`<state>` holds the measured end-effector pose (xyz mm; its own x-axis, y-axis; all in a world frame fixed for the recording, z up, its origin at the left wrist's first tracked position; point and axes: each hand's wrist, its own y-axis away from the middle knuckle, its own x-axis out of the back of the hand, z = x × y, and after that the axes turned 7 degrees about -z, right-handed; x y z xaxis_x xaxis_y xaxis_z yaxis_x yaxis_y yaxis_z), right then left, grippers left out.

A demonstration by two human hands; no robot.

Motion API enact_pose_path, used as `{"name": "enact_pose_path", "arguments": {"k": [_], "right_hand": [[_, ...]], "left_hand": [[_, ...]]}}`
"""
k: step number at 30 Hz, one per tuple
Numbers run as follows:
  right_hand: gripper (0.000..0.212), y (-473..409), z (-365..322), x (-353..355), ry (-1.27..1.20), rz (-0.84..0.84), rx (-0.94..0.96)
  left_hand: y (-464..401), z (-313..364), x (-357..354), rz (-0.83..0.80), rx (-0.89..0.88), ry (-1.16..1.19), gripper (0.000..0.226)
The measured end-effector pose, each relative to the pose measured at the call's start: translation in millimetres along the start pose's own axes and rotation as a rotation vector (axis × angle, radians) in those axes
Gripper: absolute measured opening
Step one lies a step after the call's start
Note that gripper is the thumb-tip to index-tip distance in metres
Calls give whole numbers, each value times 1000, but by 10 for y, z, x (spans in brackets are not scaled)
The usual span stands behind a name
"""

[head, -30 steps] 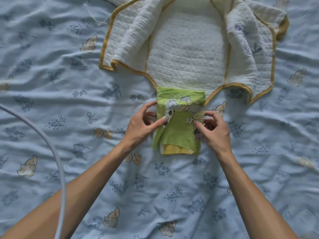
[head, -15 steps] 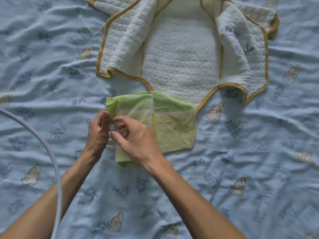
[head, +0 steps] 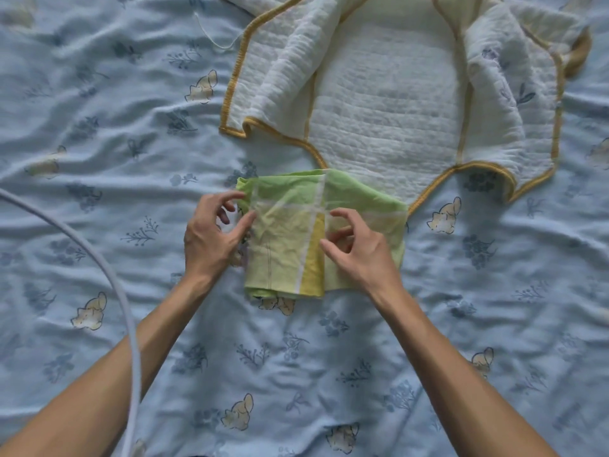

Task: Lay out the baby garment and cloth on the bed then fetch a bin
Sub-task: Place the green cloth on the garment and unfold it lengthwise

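Note:
A white quilted baby garment [head: 389, 100] with mustard-yellow trim lies spread open on the bed, its side flaps folded inward. Just below its lower edge lies a green and yellow cloth [head: 290, 239], partly unfolded, with pale stripes crossing it. My left hand [head: 211, 239] pinches the cloth's left edge between thumb and fingers. My right hand [head: 359, 249] pinches a fold near the cloth's middle, beside a yellow band. No bin is in view.
The bed is covered by a wrinkled light-blue sheet [head: 99, 159] printed with rabbits and flowers. A pale curved cable [head: 108, 278] arcs across the lower left, close to my left forearm. A loose white thread [head: 211, 34] lies left of the garment.
The cloth went from a narrow folded packet to opened out sideways. My right hand crossed to the left beside my left hand, then returned to the cloth's middle.

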<state>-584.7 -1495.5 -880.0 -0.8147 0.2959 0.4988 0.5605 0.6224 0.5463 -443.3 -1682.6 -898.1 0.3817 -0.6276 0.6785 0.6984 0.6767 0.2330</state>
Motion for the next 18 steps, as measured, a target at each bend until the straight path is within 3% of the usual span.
{"name": "enact_pose_path", "arguments": {"k": [3,5,11,15,18], "right_hand": [[48,11,-105,-169,-13,7,50],[46,4,-125,-230,-59,16,43],[39,20,-47,-258,-192,-52,156],[41,81,36,-211,-251,-85,181],[41,97,106,-144,-243,-62,173]], "left_hand": [[43,25,-5,-155,-78,-90,52],[42,14,-15,-207,-33,-120,61],[-84,152,-116,-241,210,189,76],[-118,263,-177,-313,351,530,66],[-113,325,-124,-427,315,540,36]]}}
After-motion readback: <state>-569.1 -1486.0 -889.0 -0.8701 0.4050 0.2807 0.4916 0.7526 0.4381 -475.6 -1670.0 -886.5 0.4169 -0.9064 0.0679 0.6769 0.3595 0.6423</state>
